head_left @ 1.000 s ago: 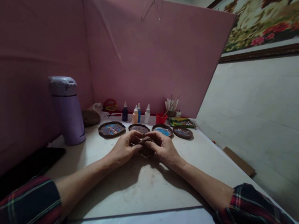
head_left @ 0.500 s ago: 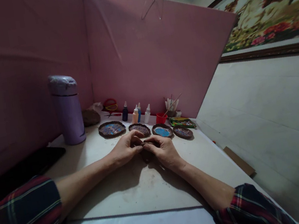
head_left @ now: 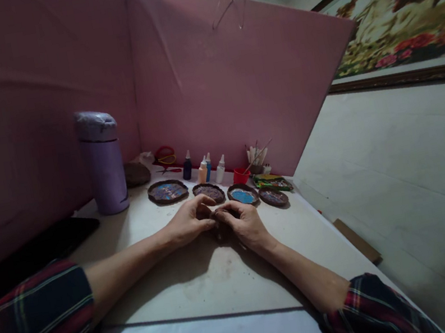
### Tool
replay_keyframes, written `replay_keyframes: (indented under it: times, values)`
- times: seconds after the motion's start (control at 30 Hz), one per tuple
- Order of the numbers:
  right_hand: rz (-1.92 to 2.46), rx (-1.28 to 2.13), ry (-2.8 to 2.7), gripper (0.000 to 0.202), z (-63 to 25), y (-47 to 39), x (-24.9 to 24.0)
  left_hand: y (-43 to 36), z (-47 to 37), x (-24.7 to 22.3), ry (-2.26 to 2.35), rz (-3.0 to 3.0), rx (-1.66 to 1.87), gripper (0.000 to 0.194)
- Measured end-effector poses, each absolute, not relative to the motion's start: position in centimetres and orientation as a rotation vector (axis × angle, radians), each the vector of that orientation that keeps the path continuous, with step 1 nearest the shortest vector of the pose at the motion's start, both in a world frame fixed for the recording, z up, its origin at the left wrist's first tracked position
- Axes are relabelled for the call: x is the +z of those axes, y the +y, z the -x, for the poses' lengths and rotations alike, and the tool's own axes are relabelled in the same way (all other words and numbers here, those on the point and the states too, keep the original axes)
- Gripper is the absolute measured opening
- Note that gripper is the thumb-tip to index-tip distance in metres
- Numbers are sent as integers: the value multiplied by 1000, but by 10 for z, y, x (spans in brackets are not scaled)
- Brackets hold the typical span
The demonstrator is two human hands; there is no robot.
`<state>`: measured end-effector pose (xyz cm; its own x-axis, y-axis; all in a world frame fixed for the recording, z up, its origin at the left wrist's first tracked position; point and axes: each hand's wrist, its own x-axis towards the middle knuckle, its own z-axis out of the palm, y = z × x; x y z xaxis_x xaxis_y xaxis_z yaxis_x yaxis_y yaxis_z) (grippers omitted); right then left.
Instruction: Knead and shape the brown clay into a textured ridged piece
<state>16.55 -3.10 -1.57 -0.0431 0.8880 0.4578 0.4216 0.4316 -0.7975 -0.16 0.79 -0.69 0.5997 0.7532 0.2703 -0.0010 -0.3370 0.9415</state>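
Over the middle of the white table [head_left: 176,296], my left hand [head_left: 189,221] and my right hand [head_left: 246,225] meet on a small piece of dark brown clay [head_left: 219,235]. Left thumb and fingers curve round its left side. The right thumb and forefinger pinch it from the other side. Most of the clay is hidden by my fingers, so its shape cannot be made out. Just beyond the hands lie flat brown clay dishes: one with streaked blue [head_left: 168,192], one dark [head_left: 209,192], one with a blue middle [head_left: 243,195], and a small one [head_left: 274,197].
A purple flask [head_left: 104,169] stands at left, beside a brown clay lump [head_left: 137,174]. Along the back are scissors [head_left: 168,170], several paint bottles [head_left: 203,172], a red cup [head_left: 242,176], white tools [head_left: 256,156] and a green packet [head_left: 273,182]. Pink panels [head_left: 226,86] rise behind.
My right fingers have shifted slightly on the clay, and less of it shows between the fingertips. The whole view has moved a little; the objects on the table stay in place.
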Motion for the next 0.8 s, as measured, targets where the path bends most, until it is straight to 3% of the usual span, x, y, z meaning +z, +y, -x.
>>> replay_keyframes:
  times: [0.2,0.47,0.8]
  values:
    - [1190,737,-1579,44,-167,-28,-15,7,2,-5,640,-1565,965,38]
    - [1128,885,-1539,37,-167,-26,-18,7,2,-5,629,-1548,1017,38]
    - [1155,727,-1642,20,-166,-31,-16,11,2,-10,558,-1641,942,34]
